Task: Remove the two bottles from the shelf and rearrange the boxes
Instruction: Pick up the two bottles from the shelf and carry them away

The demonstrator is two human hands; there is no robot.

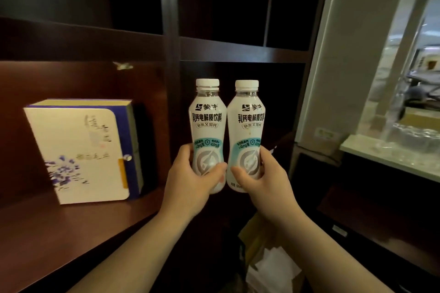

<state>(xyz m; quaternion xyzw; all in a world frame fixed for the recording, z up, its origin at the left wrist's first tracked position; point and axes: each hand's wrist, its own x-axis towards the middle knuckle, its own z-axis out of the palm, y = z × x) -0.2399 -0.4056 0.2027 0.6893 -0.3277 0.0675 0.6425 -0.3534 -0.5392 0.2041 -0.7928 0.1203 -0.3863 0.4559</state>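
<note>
Two white drink bottles with white caps and dark lettering stand upright side by side in the air, in front of the dark wooden shelf's right bay. My left hand (190,181) grips the left bottle (206,123) around its lower half. My right hand (259,181) grips the right bottle (246,126) the same way. The bottles nearly touch. In the left bay a white box (78,152) with blue flower print and a blue spine stands upright on the shelf board (59,228); another dark box seems to stand behind it.
A dark vertical post (170,54) divides the two bays. To the right is a pale wall panel (345,54) and a white ledge (390,159) with clear plastic items. Cardboard and white paper (269,266) lie low down between my forearms.
</note>
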